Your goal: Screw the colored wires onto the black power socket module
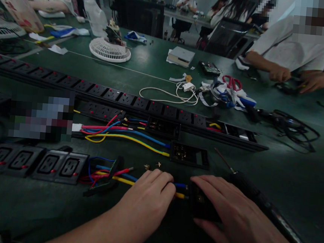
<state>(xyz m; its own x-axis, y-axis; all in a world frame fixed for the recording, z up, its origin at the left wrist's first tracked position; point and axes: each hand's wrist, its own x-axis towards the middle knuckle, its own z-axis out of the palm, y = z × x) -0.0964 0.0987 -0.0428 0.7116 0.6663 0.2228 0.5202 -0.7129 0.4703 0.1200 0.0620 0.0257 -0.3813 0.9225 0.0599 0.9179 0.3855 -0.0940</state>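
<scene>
Green worktop, busy with sockets and cable, and at its near edge the left hand pinches the blue and yellow wires while the right hand lies curled over a small black socket block. Block looks light and rigid; wires are springy, best held just behind their ends. Loose screws lie beside the fingers.

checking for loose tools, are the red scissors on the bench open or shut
Cannot tell. The red scissors lie flat among white and blue scraps; only the red handles show, side by side, and the blades are hidden.
</scene>
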